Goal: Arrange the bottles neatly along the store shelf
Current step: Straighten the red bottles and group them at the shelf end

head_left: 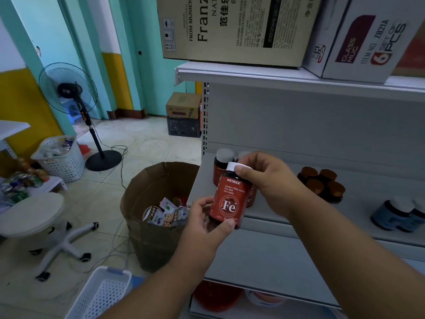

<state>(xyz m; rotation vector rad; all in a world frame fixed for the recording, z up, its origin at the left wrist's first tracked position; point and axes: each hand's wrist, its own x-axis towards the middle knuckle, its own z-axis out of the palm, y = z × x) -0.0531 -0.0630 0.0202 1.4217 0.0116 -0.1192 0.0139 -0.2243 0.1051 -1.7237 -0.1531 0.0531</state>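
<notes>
White shelf point(230, 178), left end: 2 red bottles point(222, 166) stand at the back. You hold a third red bottle point(231, 199) just in front, nearly upright. Right hand point(266, 178) pinches its cap, left hand point(204, 217) cups its base. Slot lies straight ahead.

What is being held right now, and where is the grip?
A red Fe bottle, in both hands: the right hand pinches its white cap, the left hand grips its base.

Both hands meet at frame centre: left hand point(207, 221) curls upward from below, right hand point(264, 178) pinches from above.
</notes>
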